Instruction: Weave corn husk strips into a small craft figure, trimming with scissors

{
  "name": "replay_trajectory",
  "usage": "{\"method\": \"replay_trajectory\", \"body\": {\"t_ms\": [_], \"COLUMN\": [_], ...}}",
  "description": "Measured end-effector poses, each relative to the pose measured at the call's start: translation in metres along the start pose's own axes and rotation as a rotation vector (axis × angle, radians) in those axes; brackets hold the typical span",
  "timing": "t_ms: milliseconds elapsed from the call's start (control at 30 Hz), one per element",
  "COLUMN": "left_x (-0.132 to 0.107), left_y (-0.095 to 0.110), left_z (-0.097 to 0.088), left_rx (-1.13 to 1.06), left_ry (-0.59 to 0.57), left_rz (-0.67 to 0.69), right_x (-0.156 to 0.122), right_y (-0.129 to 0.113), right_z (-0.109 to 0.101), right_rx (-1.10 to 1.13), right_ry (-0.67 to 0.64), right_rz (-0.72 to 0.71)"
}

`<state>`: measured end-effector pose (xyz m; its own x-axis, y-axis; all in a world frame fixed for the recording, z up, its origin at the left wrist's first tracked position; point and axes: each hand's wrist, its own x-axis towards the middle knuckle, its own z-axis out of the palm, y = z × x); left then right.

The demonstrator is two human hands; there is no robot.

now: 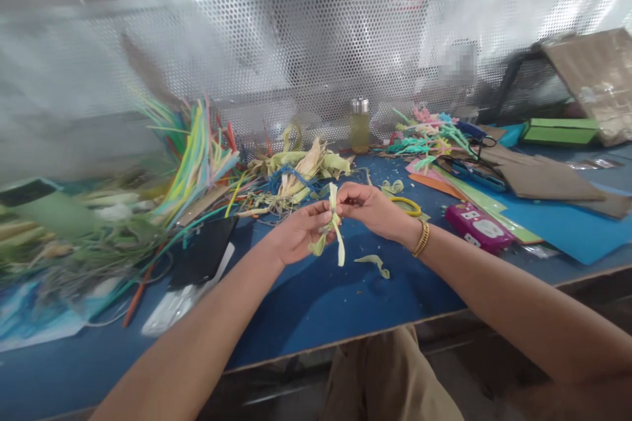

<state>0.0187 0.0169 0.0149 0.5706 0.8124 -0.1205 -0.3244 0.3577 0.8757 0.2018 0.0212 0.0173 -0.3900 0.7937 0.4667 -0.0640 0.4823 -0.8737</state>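
My left hand (296, 233) and my right hand (372, 207) meet above the blue table (320, 309), both pinched on one pale green husk strip (334, 227). The strip stands up between my fingertips and its loose ends hang down below them. A gold bangle sits on my right wrist. A torn scrap of husk (374, 264) lies on the table just under my right forearm. Behind my hands is a heap of husks and blue string (296, 174).
A bundle of coloured straws (197, 151) fans out at the left, with a black phone (203, 251) beside it. A small bottle (360, 123) stands at the perforated metal screen (316, 46). Coloured paper, a pink device (478, 226), scissors and a green box (560, 131) lie at the right.
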Motion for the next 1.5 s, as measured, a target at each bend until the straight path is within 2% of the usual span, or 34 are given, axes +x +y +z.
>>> {"method": "replay_trajectory", "body": {"t_ms": [167, 300, 533, 833, 1033, 1100, 1267, 1500], "left_x": [0.005, 0.010, 0.011, 0.009, 0.004, 0.004, 0.010, 0.010], "left_y": [-0.003, -0.003, -0.007, -0.009, -0.011, -0.011, -0.012, -0.012], "left_z": [0.002, 0.000, 0.000, 0.007, 0.017, 0.016, 0.008, 0.007], "left_rx": [0.020, 0.007, 0.068, 0.409, 0.753, 0.724, 0.497, 0.420], "left_ry": [0.156, 0.275, 0.337, 0.377, 0.543, 0.560, 0.533, 0.501], "left_rz": [0.124, 0.184, 0.274, 0.438, 0.700, 0.688, 0.555, 0.468], "right_x": [0.001, 0.000, 0.000, -0.002, -0.001, 0.000, 0.001, 0.000], "right_y": [0.008, 0.008, -0.002, 0.003, 0.018, 0.020, 0.016, 0.017], "right_z": [0.000, -0.002, 0.001, 0.006, 0.016, 0.016, 0.007, 0.001], "right_rx": [0.016, -0.003, -0.051, 0.050, 0.234, 0.251, 0.248, -0.054], "right_ry": [0.178, 0.237, 0.283, 0.258, 0.336, 0.349, 0.314, 0.257], "right_rz": [0.109, 0.176, 0.203, 0.265, 0.241, 0.263, 0.344, 0.264]}}
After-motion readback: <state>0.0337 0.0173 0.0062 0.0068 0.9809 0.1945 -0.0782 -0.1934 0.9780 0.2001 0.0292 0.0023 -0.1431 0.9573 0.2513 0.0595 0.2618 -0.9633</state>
